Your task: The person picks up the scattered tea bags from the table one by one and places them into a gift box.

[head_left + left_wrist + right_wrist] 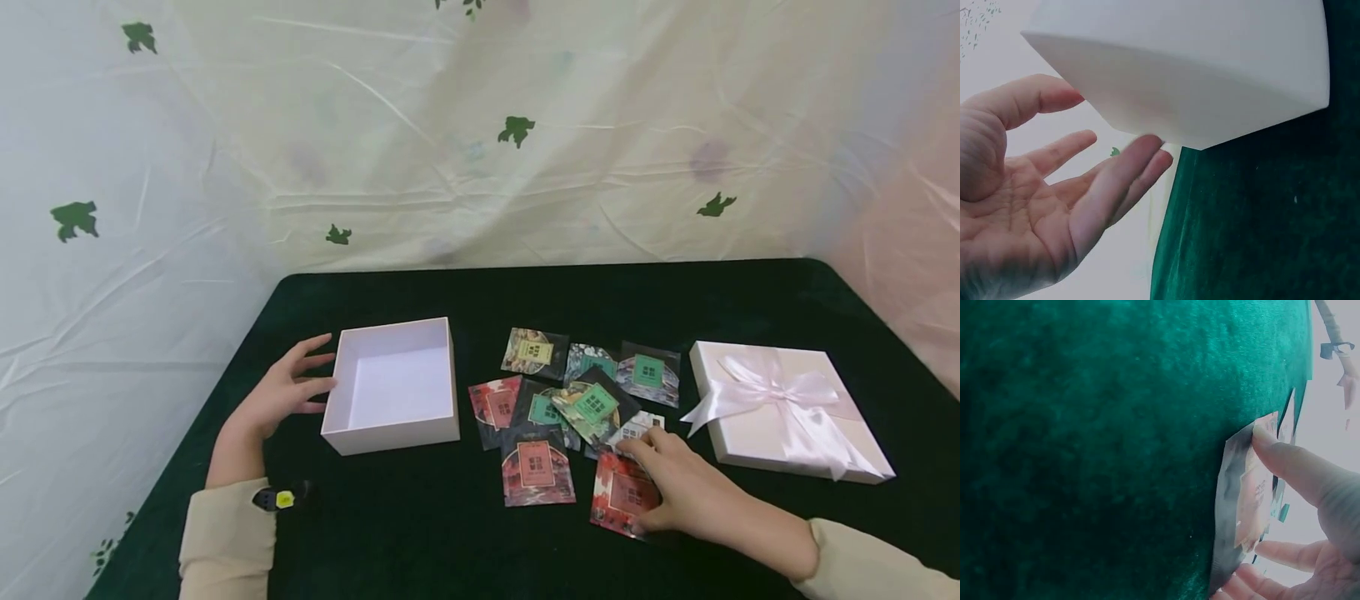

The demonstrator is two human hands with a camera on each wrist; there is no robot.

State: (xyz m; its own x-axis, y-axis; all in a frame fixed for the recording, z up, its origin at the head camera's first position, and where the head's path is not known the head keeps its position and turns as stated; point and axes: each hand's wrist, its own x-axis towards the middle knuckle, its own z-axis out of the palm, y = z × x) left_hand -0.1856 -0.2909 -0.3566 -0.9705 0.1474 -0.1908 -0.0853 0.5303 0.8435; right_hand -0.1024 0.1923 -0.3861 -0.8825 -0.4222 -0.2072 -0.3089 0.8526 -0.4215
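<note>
Red sachet (617,500), glossy and flat, is pinched by my right hand (686,487). My left hand (281,387), fingers apart, flanks a smooth pale box (397,436).

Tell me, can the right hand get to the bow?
Probably yes: the bow faces up near the right hand, and nothing stands between them. It might have to let go of the red packet first.
</note>
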